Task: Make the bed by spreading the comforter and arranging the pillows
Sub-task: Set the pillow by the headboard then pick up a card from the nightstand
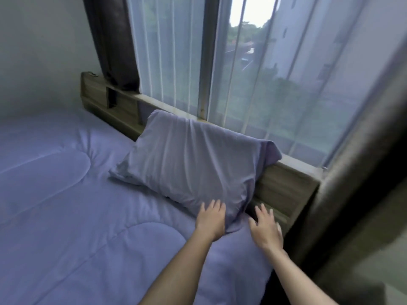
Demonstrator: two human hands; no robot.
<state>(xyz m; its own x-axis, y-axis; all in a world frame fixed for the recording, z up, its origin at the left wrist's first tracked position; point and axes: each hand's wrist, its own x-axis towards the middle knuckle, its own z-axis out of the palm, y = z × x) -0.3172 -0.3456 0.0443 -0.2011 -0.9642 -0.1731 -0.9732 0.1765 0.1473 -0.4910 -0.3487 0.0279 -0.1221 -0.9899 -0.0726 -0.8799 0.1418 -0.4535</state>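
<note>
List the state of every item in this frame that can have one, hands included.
pillow, propped tilted against the headboard.
comforter, spread flat.
left hand, open, fingers on the pillow's near corner.
right hand, open, fingers spread beside the pillow; contact unclear.
sheer curtain, drawn, with a narrow gap.
dark curtain, gathered to the side.

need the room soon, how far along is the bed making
Done: the lilac comforter lies spread smooth. In hand: one pillow leans on the wooden headboard, the left hand touching its near corner, the right hand open beside it. Left: squaring that pillow, whose far corner drapes over the headboard; no other pillow shows.
</note>
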